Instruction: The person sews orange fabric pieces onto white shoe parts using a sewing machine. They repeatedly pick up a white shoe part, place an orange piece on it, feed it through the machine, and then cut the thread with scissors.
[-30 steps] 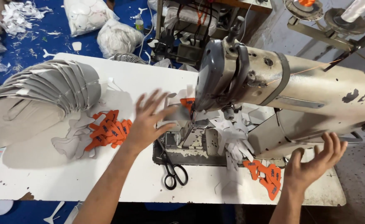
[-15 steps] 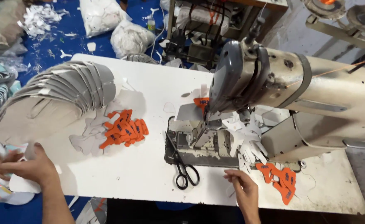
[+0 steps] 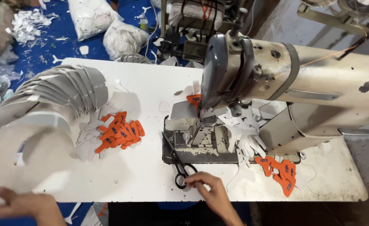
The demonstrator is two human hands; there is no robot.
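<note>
Scissors (image 3: 179, 165) at R hand (image 3: 211, 192) fingertips (handles touching)

I count one cream industrial sewing machine (image 3: 293, 79), one pair of black-handled scissors (image 3: 178, 161), two heaps of orange tab-shaped labels (image 3: 119, 132) (image 3: 278, 171), two white stuffed plastic bags (image 3: 90, 16) (image 3: 123, 37), one fanned stack of grey cut pieces (image 3: 63, 90)

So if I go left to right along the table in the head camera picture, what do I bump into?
Left hand → stack of grey pieces → orange pile → scissors → right hand → second orange pile.
</note>
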